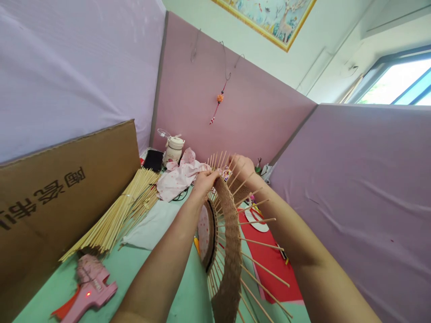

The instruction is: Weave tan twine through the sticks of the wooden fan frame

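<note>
A half-woven basket point(231, 233) stands on its side between my arms. Its brown woven band has thin pale stakes radiating outward, and a round base with a dark ring and dotted cloth point(204, 226) shows behind it. At the band's upper left edge, my left hand point(206, 181) is closed, thumb pressed on the weave. My right hand point(243, 167) is at the far upper side among the stakes, fingers curled inward. What it pinches is hidden by the stakes and the hand itself.
A pink glue gun point(96, 287) with a lit red light lies at lower left. Bundled reed sticks point(114, 211) lean along a cardboard box point(67, 197). Dotted cloth point(182, 175) and a white bottle point(174, 148) stand behind. Red sheets point(269, 273) lie right.
</note>
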`<state>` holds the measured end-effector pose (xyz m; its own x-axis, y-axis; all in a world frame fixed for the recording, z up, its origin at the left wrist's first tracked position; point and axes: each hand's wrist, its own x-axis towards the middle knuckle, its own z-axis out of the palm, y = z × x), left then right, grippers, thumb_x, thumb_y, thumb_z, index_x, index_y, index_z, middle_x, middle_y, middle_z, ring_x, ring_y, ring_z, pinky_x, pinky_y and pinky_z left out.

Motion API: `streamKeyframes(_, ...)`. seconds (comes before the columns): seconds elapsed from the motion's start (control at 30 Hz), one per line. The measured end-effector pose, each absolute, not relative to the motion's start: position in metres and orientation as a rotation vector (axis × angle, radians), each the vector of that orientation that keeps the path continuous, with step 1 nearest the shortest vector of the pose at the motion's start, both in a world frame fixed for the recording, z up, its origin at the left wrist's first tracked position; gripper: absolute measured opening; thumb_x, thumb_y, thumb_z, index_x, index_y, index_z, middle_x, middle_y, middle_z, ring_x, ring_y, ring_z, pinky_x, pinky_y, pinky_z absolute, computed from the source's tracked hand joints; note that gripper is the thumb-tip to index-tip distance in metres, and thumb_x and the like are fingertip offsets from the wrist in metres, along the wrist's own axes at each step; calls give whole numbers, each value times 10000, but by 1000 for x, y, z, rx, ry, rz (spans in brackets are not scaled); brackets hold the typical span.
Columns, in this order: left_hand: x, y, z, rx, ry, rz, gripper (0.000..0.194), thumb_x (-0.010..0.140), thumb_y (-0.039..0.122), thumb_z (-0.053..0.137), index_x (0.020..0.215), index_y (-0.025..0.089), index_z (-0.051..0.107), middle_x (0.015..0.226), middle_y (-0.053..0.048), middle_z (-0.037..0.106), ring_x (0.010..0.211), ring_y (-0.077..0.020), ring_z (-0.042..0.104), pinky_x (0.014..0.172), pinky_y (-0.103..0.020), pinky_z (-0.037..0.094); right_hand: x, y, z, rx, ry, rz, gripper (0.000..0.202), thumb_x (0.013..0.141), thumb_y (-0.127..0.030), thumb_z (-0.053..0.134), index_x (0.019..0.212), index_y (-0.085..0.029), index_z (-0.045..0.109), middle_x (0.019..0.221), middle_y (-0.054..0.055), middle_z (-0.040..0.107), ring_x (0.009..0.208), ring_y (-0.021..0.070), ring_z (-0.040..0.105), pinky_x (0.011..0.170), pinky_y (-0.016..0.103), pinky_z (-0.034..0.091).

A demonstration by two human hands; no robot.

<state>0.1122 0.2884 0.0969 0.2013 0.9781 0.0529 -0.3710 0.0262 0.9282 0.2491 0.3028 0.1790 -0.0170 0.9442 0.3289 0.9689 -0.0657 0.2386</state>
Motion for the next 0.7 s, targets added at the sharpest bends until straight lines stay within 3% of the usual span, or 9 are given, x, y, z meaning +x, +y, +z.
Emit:
streamKeyframes(0.17,117,289,95,1025,790,1219,169,593,303,636,529,159,575,506,30,473,536,-93,400,516,-225,252,229,283,155,-2185,-2157,-724,237,891,-116,467,929,-86,699,993,228,685,999,312,614,908,442,381)
streamKeyframes(0.33,116,288,97,987,781,1217,179,586,308,640,521,159,566,508,30,483,536,-90,408,531,-229,269,225,279,157,-2071,-2285,-700,260,928,-185,453,1035,-127,683,1143,210,643,1109,321,556,930,455,403)
streamKeyframes(0.47,115,286,98,966,769,1212,147,580,283,628,525,155,580,514,30,489,537,-89,418,545,-230,284,232,274,163,-1834,-2275,-327,276,890,-146,488,1098,-138,670,1123,148,677,1036,239,614,902,342,455)
streamKeyframes(0.57,116,287,98,949,778,1206,136,580,282,637,546,156,597,530,27,506,544,-91,424,551,-231,289,236,272,161,-1731,-2182,-101,255,879,-124,478,1009,-155,695,1026,98,710,920,192,648,811,284,477)
streamKeyframes(0.7,116,288,99,935,801,1191,104,574,252,633,539,161,597,529,25,517,540,-94,423,543,-232,288,238,275,154,-1729,-2137,-50,181,878,-156,512,878,-148,693,891,77,712,803,171,648,716,257,468)
